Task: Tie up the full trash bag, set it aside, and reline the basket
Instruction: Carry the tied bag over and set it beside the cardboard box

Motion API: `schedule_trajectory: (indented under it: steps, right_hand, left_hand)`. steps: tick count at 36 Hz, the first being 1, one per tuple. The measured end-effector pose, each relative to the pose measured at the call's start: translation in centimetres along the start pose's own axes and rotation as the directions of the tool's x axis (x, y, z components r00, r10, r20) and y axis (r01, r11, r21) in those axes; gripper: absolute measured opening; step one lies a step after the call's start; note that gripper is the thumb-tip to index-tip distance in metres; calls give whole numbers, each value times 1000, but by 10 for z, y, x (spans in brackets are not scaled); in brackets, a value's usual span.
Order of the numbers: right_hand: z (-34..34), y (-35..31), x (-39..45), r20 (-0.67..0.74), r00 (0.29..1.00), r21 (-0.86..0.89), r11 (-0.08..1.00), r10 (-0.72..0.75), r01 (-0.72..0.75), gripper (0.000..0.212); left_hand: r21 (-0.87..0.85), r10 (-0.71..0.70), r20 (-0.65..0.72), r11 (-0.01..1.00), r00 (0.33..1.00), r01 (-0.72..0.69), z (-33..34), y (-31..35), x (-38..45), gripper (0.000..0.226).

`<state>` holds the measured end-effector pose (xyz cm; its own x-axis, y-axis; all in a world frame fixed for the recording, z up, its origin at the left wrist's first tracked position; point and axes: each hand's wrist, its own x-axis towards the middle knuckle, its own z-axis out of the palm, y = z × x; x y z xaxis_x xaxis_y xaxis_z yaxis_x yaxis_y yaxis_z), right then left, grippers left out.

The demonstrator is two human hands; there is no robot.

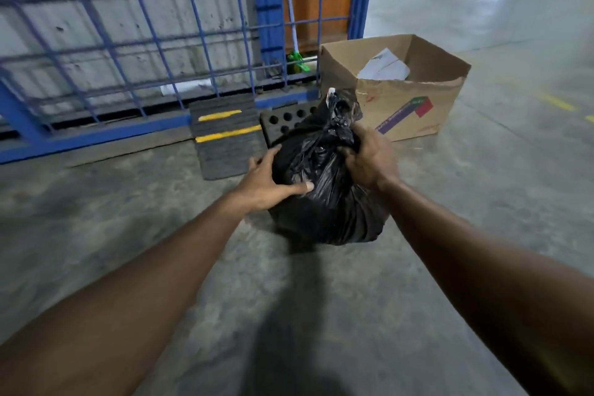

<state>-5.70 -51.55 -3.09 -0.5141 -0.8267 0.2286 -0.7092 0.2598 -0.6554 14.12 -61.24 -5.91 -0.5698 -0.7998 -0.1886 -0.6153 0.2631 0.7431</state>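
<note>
A full black trash bag (pixel 324 202) is at the middle of the view, just above the concrete floor, its neck gathered and knotted at the top. My right hand (pixel 369 157) is closed around the bag's neck just under the knot. My left hand (pixel 270 183) lies against the bag's left side, fingers spread over the plastic and the thumb pressing on its front. A bit of white sticks out above the knot. No basket is in view.
An open cardboard box (pixel 405 106) with white paper inside stands just behind the bag on the right. A black and yellow rubber ramp (pixel 225 135) and a black block with round holes (pixel 286 122) lie by the blue wire fence (pixel 144 42). Bare concrete floor stretches right.
</note>
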Motion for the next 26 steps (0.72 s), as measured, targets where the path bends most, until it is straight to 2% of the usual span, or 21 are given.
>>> schedule_trajectory:
  steps: [3,6,9,11,13,15,16,19,23,26]
  right_hand:
    - [28,-6,31,37,999,-10,1000,-16,16,26]
    - [55,-12,62,85,996,0,1000,-16,16,33]
    - [72,-19,78,124,991,25,999,41,-44,40]
    - [84,-20,80,221,970,17,994,103,-109,53]
    - [98,-15,77,341,931,4,990,132,-142,78]
    - [106,-11,72,419,901,3,992,114,-127,97]
    - [106,-9,70,430,897,-10,994,104,-110,99]
    - [97,-3,65,388,918,-7,996,82,-86,94]
    - [68,5,58,326,944,-15,999,46,-43,84]
    - [37,14,48,326,945,-45,999,30,-17,63]
  left_hand:
    - [-16,-42,-94,999,995,41,-3,-19,16,119]
    - [-18,-52,-197,999,979,50,-6,-41,33,110]
    - [40,-30,-250,998,968,41,-5,-56,41,108]
    - [83,-25,-225,996,974,45,-1,-63,46,107]
    - [130,-55,-113,989,992,69,4,-69,51,105]
    - [179,-92,-10,979,996,93,9,-71,54,108]
    - [190,-105,14,977,994,101,11,-70,56,109]
    - [203,-97,4,975,995,94,15,-63,57,107]
    - [249,-15,-168,967,986,57,9,-42,52,93]
    - [278,51,-255,960,966,22,0,-17,45,79]
